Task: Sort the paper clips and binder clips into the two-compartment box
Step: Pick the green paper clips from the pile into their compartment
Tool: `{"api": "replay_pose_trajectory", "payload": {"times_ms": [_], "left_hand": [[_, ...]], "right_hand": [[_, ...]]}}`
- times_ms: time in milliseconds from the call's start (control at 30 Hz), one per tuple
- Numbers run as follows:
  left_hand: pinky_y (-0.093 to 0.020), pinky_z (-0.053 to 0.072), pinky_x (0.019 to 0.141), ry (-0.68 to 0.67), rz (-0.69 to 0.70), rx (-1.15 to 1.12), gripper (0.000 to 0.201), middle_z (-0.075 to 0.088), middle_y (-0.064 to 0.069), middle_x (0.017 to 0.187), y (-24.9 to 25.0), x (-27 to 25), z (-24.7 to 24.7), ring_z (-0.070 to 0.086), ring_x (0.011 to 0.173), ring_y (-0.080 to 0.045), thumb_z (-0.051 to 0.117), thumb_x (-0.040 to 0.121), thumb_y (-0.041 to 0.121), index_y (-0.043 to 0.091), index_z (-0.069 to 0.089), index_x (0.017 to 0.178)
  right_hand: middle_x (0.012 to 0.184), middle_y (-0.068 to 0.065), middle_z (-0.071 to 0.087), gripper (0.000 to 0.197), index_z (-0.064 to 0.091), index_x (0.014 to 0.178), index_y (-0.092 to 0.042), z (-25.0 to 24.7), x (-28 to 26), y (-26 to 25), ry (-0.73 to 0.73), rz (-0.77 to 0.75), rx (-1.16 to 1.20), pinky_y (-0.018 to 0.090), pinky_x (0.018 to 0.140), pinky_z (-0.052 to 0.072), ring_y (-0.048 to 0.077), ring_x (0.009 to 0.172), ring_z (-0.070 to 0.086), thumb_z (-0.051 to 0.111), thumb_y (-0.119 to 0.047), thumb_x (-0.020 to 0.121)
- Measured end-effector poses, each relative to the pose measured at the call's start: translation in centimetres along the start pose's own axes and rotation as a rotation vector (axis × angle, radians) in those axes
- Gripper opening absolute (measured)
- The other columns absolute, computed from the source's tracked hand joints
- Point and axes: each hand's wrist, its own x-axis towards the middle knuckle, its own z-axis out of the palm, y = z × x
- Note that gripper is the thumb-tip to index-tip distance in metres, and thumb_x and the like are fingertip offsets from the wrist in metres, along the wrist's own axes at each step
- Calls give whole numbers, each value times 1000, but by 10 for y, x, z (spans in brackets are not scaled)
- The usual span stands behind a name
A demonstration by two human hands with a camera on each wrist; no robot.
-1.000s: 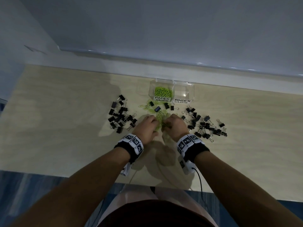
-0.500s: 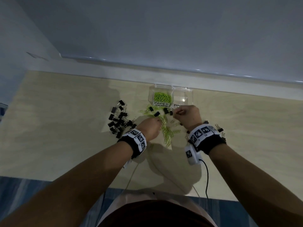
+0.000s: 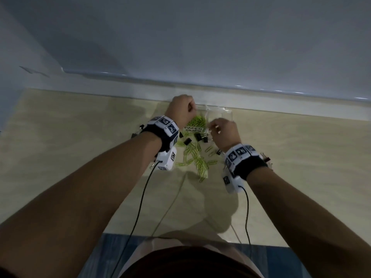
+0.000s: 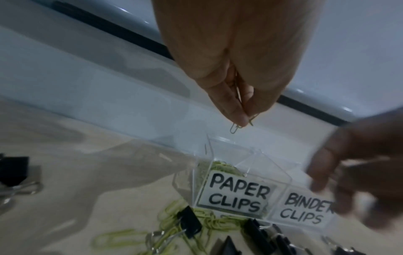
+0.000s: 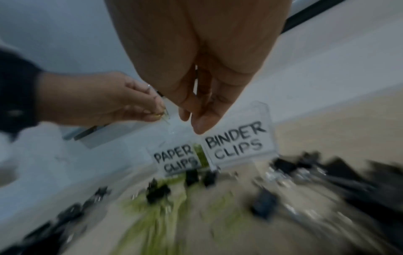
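The clear plastic box point(image 4: 250, 165), thin-walled with two square compartments, stands on the pale wood-grain bench point(image 3: 80, 137). Above its "PAPER CLIPS" side, the left hand point(image 4: 235, 69) pinches thin bent-wire paper clips point(image 4: 236, 126) between its fingers point(image 4: 234, 113). Over the "BINDER CLIPS" side, the right hand point(image 5: 202, 72) has fingers pressed together; whether it holds anything I cannot tell. In front of the box lie loose green paper clips point(image 3: 197, 160) and black binder clips point(image 3: 200, 136).

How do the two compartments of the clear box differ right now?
The paper clip compartment holds a heap of green clips; the binder clip compartment looks empty. The left hand hangs over the first, the right hand by the second. Both carry handwritten labels.
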Motion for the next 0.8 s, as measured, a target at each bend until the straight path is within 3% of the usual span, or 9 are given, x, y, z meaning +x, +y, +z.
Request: {"api": "replay_pose_trajectory", "payload": {"times_ms": [100,200,267,333,400,467,567,633,800], "left_hand": [[-33,52,73,-78,36,109,10,63,-11,85,-3,9,13,54,72,-16,55,82,3,3,64,80],[-36,49,77,-166,93,194,13,60,-12,97,-6,7,18,55,85,-23,51,85,5,3,63,90],[-32,45,79,-134,142,233,13,58,-9,104,-8,-1,16,52,95,-24,52,88,9,6,62,95],[-26,41,79,-88,161,230,10,56,-5,104,-12,-23,13,50,95,-18,55,88,17,10,60,95],[-23,39,77,-155,150,209,12,55,-2,105,-20,-55,14,50,91,-13,58,88,24,13,60,93],[-27,45,80,-296,93,216,21,53,-2,111,-32,-87,18,53,95,-15,62,85,28,14,61,101],[-36,42,100,-438,-39,256,55,44,-3,127,-46,-114,31,43,118,-20,71,78,35,15,52,125],[-38,37,107,-442,-72,255,70,38,-5,131,-45,-119,41,36,123,-22,74,75,37,13,45,133],[-34,37,106,-437,-46,222,56,42,-6,131,-33,-118,58,43,120,-23,72,78,18,12,49,128]], "right_hand": [[100,8,65,24,68,96,-12,7,-41,16,-212,78,-77,36,83,54,22,89,62,51,-2,84],[113,5,55,36,56,118,-18,13,-75,18,-388,19,-219,34,94,45,23,106,51,62,-16,82],[122,10,50,51,50,123,-16,18,-89,16,-386,-4,-239,45,96,44,31,112,44,70,-23,76],[126,13,43,62,46,124,-17,27,-95,15,-368,63,-259,49,94,46,34,116,37,74,-33,71],[128,12,37,72,42,125,-17,35,-95,13,-355,145,-267,47,95,45,33,118,33,75,-43,67],[127,12,34,75,42,125,-13,41,-91,11,-355,219,-259,45,98,42,32,118,31,75,-47,66],[129,12,32,72,41,129,-9,48,-87,3,-357,236,-235,43,103,39,30,119,33,74,-36,72],[131,12,32,63,43,131,-10,50,-83,-2,-362,222,-179,40,106,37,30,119,38,72,-20,76],[118,11,47,51,54,123,-12,56,-80,-11,-376,143,-121,33,96,44,29,100,55,68,-11,74]]}}
